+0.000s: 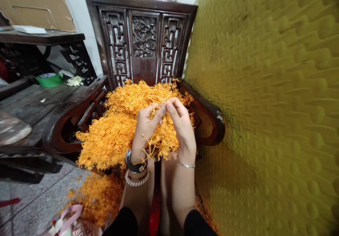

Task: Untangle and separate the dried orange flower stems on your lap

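Both hands meet in front of a big heap of orange branching plastic sprigs [113, 137] piled on a dark carved wooden chair [144, 68]. My left hand [148, 121], with a watch and a beaded bracelet on its wrist, pinches an orange sprig [153, 97] between thumb and fingers. Right beside it, my right hand [181, 119] is closed in a pinch at the same spot, fingertips nearly touching the left ones. Thin stems show above the fingertips, and more orange strands hang below between the wrists. The exact join between the fingers is hidden.
A yellow textured mat [265, 105] stands upright close on the right. Leftward is a dark wooden table [29, 102] with a green tape roll [49, 80] and a pale flower piece [75, 81]. More orange sprigs [99, 197] and a pink-handled bag [82, 227] lie on the floor.
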Action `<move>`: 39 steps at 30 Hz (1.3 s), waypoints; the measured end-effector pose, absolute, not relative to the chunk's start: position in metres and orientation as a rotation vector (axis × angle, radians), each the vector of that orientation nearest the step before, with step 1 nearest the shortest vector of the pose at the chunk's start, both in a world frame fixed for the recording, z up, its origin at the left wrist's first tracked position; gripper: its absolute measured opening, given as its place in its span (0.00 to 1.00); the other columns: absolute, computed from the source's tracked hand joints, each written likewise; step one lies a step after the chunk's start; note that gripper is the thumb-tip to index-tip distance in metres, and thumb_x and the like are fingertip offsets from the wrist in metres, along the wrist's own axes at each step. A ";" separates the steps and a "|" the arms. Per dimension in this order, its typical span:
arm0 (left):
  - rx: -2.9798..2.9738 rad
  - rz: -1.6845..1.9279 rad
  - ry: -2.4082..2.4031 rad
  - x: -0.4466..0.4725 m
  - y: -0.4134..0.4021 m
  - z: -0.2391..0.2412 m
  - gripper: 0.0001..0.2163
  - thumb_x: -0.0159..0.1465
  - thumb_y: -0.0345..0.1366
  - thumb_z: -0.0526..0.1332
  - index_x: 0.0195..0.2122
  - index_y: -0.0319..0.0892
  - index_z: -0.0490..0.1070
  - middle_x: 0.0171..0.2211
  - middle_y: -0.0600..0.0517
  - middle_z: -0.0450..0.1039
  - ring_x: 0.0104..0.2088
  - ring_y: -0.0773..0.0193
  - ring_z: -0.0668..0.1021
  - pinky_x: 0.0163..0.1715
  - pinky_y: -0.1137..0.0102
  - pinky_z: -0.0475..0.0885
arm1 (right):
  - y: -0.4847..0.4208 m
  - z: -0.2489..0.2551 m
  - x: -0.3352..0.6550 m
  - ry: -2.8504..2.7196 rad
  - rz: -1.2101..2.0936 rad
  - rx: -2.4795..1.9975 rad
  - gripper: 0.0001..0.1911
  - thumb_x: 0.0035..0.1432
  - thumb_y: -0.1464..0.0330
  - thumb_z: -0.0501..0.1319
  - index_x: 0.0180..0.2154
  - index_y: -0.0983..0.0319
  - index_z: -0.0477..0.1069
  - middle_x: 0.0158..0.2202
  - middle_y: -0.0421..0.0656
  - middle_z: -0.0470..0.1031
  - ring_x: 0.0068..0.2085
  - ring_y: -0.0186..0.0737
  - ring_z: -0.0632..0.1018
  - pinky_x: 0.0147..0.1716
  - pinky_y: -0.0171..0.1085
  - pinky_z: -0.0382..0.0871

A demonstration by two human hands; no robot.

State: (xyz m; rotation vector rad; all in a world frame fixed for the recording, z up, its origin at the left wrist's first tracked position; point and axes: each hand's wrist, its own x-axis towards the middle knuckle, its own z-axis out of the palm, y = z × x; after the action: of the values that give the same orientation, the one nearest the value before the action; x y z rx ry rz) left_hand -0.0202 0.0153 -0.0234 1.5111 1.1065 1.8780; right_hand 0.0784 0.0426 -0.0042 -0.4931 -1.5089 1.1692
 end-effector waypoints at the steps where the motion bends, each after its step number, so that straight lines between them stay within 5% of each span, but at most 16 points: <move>1: 1.509 1.869 1.135 -0.021 0.017 -0.025 0.12 0.59 0.41 0.58 0.23 0.41 0.65 0.17 0.57 0.60 0.20 0.72 0.63 0.22 0.74 0.59 | 0.043 -0.004 0.080 -1.529 1.141 -0.507 0.09 0.55 0.62 0.58 0.27 0.60 0.65 0.25 0.35 0.63 0.28 0.28 0.66 0.30 0.29 0.62; 7: 1.700 1.548 1.205 -0.034 0.017 -0.031 0.06 0.55 0.37 0.61 0.27 0.40 0.71 0.25 0.54 0.70 0.27 0.68 0.69 0.28 0.73 0.65 | 0.048 -0.008 0.087 -1.662 1.253 -0.528 0.08 0.54 0.63 0.59 0.29 0.61 0.65 0.26 0.36 0.63 0.28 0.28 0.64 0.29 0.30 0.59; 14: 1.591 1.329 0.848 -0.038 0.003 -0.025 0.11 0.55 0.41 0.62 0.22 0.39 0.70 0.19 0.54 0.66 0.19 0.72 0.65 0.19 0.74 0.61 | 0.049 -0.009 0.083 -1.573 1.516 -0.437 0.22 0.56 0.56 0.54 0.17 0.61 0.56 0.16 0.32 0.53 0.17 0.26 0.56 0.17 0.31 0.49; 22: 1.208 1.659 0.774 -0.031 0.008 -0.025 0.13 0.57 0.42 0.61 0.20 0.40 0.68 0.14 0.56 0.61 0.13 0.76 0.59 0.12 0.76 0.53 | 0.040 -0.005 0.095 -1.789 1.447 -0.507 0.26 0.59 0.52 0.46 0.18 0.61 0.61 0.14 0.34 0.61 0.16 0.26 0.64 0.18 0.30 0.59; 28: 1.302 1.593 0.820 -0.037 0.012 -0.028 0.15 0.57 0.43 0.60 0.18 0.40 0.68 0.12 0.57 0.60 0.13 0.76 0.56 0.12 0.75 0.50 | 0.043 -0.004 0.092 -1.837 1.333 -0.470 0.22 0.59 0.57 0.51 0.18 0.61 0.60 0.14 0.33 0.59 0.16 0.25 0.62 0.17 0.30 0.55; 35: 1.416 1.284 0.813 -0.045 0.012 -0.032 0.17 0.54 0.48 0.61 0.19 0.39 0.70 0.13 0.55 0.63 0.15 0.74 0.62 0.15 0.76 0.55 | 0.048 -0.011 0.095 -1.873 1.521 -0.483 0.27 0.59 0.51 0.45 0.17 0.62 0.58 0.13 0.33 0.58 0.15 0.25 0.62 0.15 0.29 0.53; 39: 1.453 1.214 0.838 -0.047 0.011 -0.032 0.14 0.53 0.45 0.63 0.20 0.38 0.71 0.15 0.56 0.65 0.16 0.75 0.62 0.15 0.76 0.56 | 0.050 -0.010 0.100 -1.967 1.433 -0.481 0.23 0.58 0.57 0.53 0.17 0.63 0.60 0.12 0.32 0.56 0.15 0.23 0.60 0.16 0.29 0.53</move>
State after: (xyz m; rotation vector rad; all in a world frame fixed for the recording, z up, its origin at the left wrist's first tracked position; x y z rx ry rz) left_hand -0.0474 0.0106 -0.0325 1.4527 0.8378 1.2141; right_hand 0.1000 0.0500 -0.0097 -0.4814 -1.9668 1.4330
